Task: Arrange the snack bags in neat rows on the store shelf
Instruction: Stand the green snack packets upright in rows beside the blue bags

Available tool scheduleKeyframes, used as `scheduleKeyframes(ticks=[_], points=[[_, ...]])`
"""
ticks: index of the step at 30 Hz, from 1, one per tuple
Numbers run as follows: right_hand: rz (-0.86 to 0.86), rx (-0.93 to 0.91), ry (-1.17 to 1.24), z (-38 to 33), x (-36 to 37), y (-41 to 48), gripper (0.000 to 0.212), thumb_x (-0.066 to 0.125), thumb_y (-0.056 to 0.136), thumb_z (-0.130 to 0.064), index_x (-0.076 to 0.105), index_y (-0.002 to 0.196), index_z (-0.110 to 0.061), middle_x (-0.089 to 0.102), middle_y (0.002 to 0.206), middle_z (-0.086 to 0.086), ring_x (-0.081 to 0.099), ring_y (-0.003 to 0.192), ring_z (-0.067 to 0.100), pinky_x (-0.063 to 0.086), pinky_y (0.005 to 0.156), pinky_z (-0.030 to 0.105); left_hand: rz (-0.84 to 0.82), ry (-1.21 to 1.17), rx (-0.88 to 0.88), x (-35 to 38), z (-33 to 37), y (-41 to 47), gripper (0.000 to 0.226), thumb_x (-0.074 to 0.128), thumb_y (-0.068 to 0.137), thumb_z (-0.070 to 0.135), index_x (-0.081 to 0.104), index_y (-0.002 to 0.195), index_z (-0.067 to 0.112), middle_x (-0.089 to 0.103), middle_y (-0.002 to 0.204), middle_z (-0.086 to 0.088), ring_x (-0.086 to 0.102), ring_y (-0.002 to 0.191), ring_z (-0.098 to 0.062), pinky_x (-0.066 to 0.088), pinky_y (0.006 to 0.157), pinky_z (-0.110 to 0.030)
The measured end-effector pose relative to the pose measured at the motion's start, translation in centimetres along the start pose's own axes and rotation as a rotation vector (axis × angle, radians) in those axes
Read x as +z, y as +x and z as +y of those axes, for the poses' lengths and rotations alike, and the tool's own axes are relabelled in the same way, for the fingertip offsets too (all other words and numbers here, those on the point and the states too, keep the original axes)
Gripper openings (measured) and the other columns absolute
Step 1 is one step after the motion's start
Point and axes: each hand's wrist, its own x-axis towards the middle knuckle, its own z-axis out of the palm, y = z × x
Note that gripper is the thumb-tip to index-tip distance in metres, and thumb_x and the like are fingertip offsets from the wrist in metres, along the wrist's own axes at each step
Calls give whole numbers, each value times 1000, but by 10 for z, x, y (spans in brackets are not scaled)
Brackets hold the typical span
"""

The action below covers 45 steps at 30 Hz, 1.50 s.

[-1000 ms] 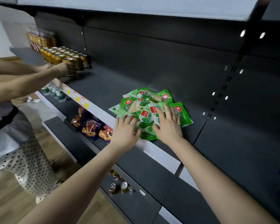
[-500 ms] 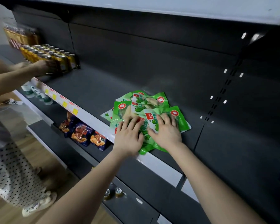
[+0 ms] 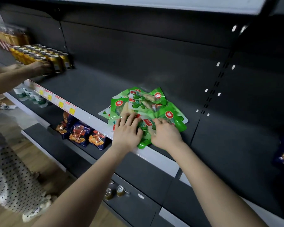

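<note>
The left hand (image 3: 127, 131) spreads flat fingers on the jumbled green snack bags (image 3: 147, 102) at the front edge of the shelf (image 3: 92, 86). The right hand (image 3: 165, 135), at its 3 o'clock, bends fingers onto one bag, grip unclear. Sorting seems barely begun; next, free one bag and square it toward 12 o'clock.

Print on snack bags (image 3: 156, 97) and price tags (image 3: 70, 108) is unreadable.

Left hand (image 3: 127, 133) lies flat, fingers (image 3: 129, 117) straight; right hand (image 3: 165, 135) beside it, fingers seemingly curled.
</note>
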Motion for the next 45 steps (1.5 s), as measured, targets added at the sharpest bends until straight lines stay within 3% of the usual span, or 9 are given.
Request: scheduleKeyframes(ticks=[9, 16, 19, 22, 26, 32, 38, 42, 45], points=[[54, 9, 212, 52, -13, -67, 45, 46, 89, -9, 52, 130, -26, 60, 125, 7, 58, 103, 31, 52, 78, 36, -131, 12, -50, -29, 21, 5, 48, 42, 93, 36, 37, 138, 19, 36, 146, -7, 25, 138, -28, 9, 116, -48], [387, 146, 137, 106, -29, -117, 21, 55, 93, -20, 67, 110, -21, 68, 111, -2, 63, 100, 28, 51, 78, 37, -180, -609, 98, -43, 99, 0, 56, 58, 82, 15, 40, 136, 19, 64, 102, -8, 57, 85, -25, 39, 86, -30], [600, 160, 223, 124, -44, -128, 14, 60, 88, -16, 70, 98, -16, 72, 93, 2, 68, 80, 29, 55, 70, 39, -342, -747, 246, -39, 130, -6, 69, 60, 81, 5, 29, 141, 21, 50, 130, 6, 52, 109, -16, 32, 88, -16], [724, 137, 228, 135, -60, -141, 15, 61, 86, -17, 71, 96, -14, 73, 88, 2, 68, 75, 25, 56, 68, 35, -335, -823, 312, -31, 157, -11, 49, 66, 84, 14, 46, 129, 18, 59, 117, 5, 53, 110, -12, 37, 88, -17], [829, 142, 269, 148, -66, -156, 14, 65, 85, -10, 71, 97, -10, 72, 94, 2, 68, 84, 20, 50, 78, 24, -417, -1210, 222, -23, 185, -17, 11, 70, 83, 16, 71, 90, 24, 74, 92, 3, 66, 85, -11, 53, 84, -30], [889, 237, 306, 165, -67, -175, 44, 64, 86, -10, 54, 129, -10, 48, 134, 11, 49, 123, 27, 42, 103, 36, -421, -1407, 7, -21, 200, -10, 7, 73, 78, 14, 75, 84, 16, 75, 84, -4, 67, 82, -22, 51, 89, -44], [769, 253, 416, 153, -65, -174, 51, 57, 90, -28, 48, 135, -7, 43, 135, 9, 55, 114, 22, 51, 92, 41, 6, -1164, 116, -36, 228, -12, 7, 70, 82, 19, 74, 83, 13, 71, 73, -2, 61, 65, -14, 49, 65, -31], [735, 343, 610, 131, -66, -162, 63, 63, 88, -31, 36, 138, -1, 45, 127, 12, 50, 109, 17, 37, 88, 16, -52, -974, 348, -28, 249, -43, 30, 52, 79, 29, 75, 86, 12, 72, 74, -11, 58, 59, -23, 52, 59, -32], [801, 436, 693, 130, -64, -160, 41, 56, 91, -15, 43, 126, 2, 55, 113, 15, 55, 98, 20, 36, 73, 16, -131, -949, 465, -18, 246, -51, 27, 54, 80, 26, 74, 96, 19, 73, 103, 3, 68, 90, -15, 55, 75, -33]])
